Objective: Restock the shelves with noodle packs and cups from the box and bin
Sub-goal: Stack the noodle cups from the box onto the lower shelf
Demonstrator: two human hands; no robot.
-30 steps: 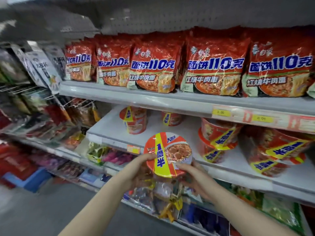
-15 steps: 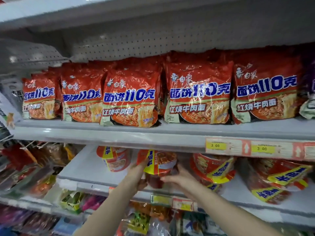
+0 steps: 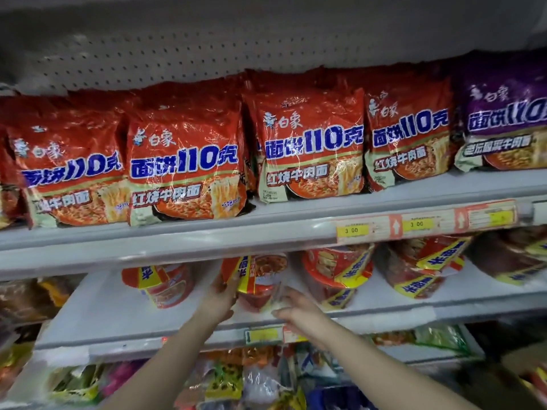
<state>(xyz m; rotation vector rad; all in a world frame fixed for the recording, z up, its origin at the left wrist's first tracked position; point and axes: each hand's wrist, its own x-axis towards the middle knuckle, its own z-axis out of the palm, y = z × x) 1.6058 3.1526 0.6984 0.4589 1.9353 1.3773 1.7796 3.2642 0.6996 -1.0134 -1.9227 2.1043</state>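
A grey pegboard back panel (image 3: 177, 54), dotted with small holes, rises behind the top shelf (image 3: 207, 229), a pale grey metal board running the full width and slanting slightly in the wide-angle view. Its front rail carries yellow price labels (image 3: 352, 230) reading 3.00, framed in red with white arrows. Below it sits a white middle shelf (image 3: 97, 315), its own front edge bearing a yellow tag (image 3: 262, 335). Overhead, the underside of another shelf (image 3: 266, 10) closes the frame in dim grey. The light is soft and even, glinting off plastic.
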